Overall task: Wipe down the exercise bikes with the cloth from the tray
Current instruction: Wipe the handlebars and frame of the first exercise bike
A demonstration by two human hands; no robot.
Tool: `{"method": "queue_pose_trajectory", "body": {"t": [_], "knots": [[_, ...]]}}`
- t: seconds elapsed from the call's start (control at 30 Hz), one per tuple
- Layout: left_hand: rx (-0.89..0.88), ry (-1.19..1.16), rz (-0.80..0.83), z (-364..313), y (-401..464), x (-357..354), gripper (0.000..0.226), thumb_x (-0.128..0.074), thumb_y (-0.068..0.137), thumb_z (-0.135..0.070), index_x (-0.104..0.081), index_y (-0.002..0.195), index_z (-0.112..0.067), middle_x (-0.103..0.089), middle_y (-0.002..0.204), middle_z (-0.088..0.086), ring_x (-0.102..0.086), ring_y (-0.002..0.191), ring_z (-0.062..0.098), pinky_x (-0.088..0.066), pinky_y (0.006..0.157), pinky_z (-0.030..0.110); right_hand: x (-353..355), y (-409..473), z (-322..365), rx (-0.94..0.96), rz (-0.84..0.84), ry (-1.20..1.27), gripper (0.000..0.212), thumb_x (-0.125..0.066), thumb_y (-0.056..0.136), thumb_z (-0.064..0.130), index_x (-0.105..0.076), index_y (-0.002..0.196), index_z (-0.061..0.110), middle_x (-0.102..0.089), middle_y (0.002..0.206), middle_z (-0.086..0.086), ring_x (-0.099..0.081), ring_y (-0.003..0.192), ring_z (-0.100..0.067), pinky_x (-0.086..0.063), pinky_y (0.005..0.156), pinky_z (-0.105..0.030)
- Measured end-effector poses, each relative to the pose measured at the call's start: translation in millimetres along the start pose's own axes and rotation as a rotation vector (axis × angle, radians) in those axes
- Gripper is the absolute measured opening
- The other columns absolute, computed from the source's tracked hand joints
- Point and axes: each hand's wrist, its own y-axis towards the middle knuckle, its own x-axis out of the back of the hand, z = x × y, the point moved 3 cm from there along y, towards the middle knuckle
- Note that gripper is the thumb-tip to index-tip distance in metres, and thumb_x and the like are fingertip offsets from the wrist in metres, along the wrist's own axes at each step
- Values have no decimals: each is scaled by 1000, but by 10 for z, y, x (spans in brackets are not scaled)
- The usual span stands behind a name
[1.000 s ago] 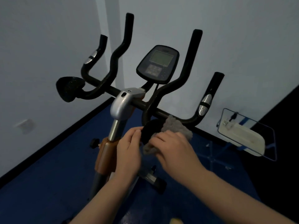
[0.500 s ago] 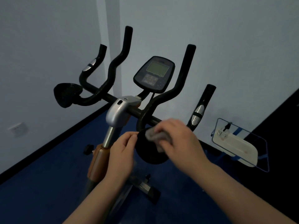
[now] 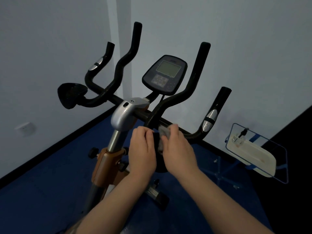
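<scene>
Exercise bike (image 3: 121, 115) upright on blue floor (image 3: 42, 191), near a white corner. Black elbow pad (image 3: 156, 141) below the handlebar, steadied by left hand (image 3: 141, 154), grip curled on its edge. Right hand (image 3: 179, 149), grip clamped on grey cloth (image 3: 163, 133), pressed against that pad.

Two plain pale grey-white walls (image 3: 236, 39) are joined at a corner. They are edged below by a black skirting strip (image 3: 50, 149). A dark blue floor (image 3: 42, 200) is seen under dim light. A small white wall socket (image 3: 25, 129) is set low on the left wall.
</scene>
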Motion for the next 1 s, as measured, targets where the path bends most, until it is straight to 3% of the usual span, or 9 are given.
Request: {"method": "queue_pose_trajectory", "body": {"t": [0.2, 0.3, 0.4, 0.5, 0.57, 0.67, 0.8, 0.9, 1.0], "knots": [[-77, 130, -35, 32, 41, 5, 16, -46, 94, -25, -52, 81, -20, -49, 79, -5, -50, 72, 11, -45, 67, 36, 208, -310, -166, -40, 87, 167, 10, -37, 98, 35, -30, 91, 35, -54, 83, 9, -53, 65, -5, -39, 49, -25], [-170, 239, -3, -108, 249, 4, 17, -47, 91, -34, -51, 76, -29, -46, 78, -13, -47, 75, 7, -42, 70, 33, 533, -93, -320, -8, 57, 224, 9, -47, 94, 39, -39, 91, 40, -57, 80, 14, -58, 71, 5, -44, 50, -13], [-198, 318, 6, -187, 424, -53, 15, -47, 91, -34, -54, 80, -28, -47, 81, -14, -44, 76, 7, -39, 71, 30, 830, 251, -419, 185, -83, 68, 14, -43, 95, 43, -53, 98, 34, -57, 91, 14, -53, 81, 0, -45, 66, -23], [-141, 312, -26, -102, 413, -87, 16, -46, 93, -31, -58, 84, -25, -49, 85, -12, -43, 79, 5, -37, 68, 24, 679, 333, -538, 410, 88, -268, 28, -37, 100, 31, -65, 106, 31, -65, 102, 13, -56, 99, -8, -40, 90, -33], [-130, 303, -66, -72, 395, -82, 17, -44, 93, -30, -58, 84, -25, -50, 85, -11, -44, 78, 4, -37, 65, 21, 548, 275, -618, 431, 145, -236, 31, -43, 99, 28, -62, 123, 25, -68, 112, 10, -60, 103, -9, -38, 101, -32], [-160, 370, -88, -76, 426, -92, 21, -41, 93, -32, -57, 85, -22, -51, 84, -9, -45, 77, 7, -38, 63, 23, 374, 447, -528, 442, 137, -269, 39, -50, 94, 37, -53, 131, 25, -71, 108, 4, -66, 92, -18, -47, 82, -33], [-146, 371, -93, -51, 412, -92, 25, -38, 93, -34, -57, 85, -21, -52, 85, -7, -48, 79, 9, -40, 66, 27, 149, 802, -308, 345, 273, -187, 38, -47, 93, 47, -52, 126, 29, -69, 105, -3, -62, 94, -25, -50, 78, -40], [-128, 338, -110, -52, 394, -91, 26, -37, 93, -35, -58, 86, -22, -53, 85, -8, -49, 79, 8, -42, 66, 27, 251, 676, -466, 420, 248, -328, 43, -42, 93, 54, -48, 130, 33, -70, 98, 4, -64, 85, -20, -49, 68, -34], [-141, 346, -127, -55, 412, -75, 29, -35, 94, -36, -58, 85, -22, -54, 84, -8, -49, 77, 9, -44, 64, 30, 228, 717, -499, 411, 246, -408, 40, -38, 92, 56, -55, 116, 29, -69, 92, 2, -63, 80, -22, -45, 62, -33]]}}
